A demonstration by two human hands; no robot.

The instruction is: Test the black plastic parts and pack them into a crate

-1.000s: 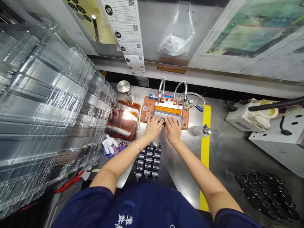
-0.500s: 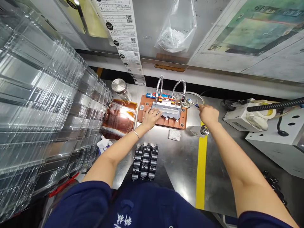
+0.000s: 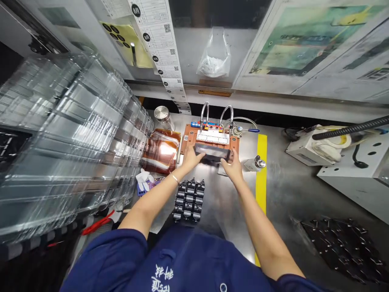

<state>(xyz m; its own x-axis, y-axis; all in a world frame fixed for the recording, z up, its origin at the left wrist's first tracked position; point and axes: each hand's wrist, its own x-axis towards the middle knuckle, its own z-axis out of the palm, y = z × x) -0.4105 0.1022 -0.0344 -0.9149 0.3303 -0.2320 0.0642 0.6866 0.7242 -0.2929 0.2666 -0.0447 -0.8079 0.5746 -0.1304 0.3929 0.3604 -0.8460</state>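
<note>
A dark, glossy, oblong part is held at its two ends, my left hand closed on the left end and my right hand on the right. It is just in front of the brown fixture plate, tipped with its broad face toward me. On the plate the white bed of the fixture lies uncovered, with metal hoses arching behind it. A valve lever with a blue grip sticks out to the right of the fixture, untouched. The small pale block under my right hand is mostly hidden.
Similar black parts stand in rows near my body, and more lie at the right. Clear plastic trays are stacked high on the left. A lidded jar, amber film, a dispenser bottle and white equipment surround the fixture.
My right hand has left the blue lever and gone to the part's right end. The part has come off the white bed toward me, now in both hands. The lever points further right.
</note>
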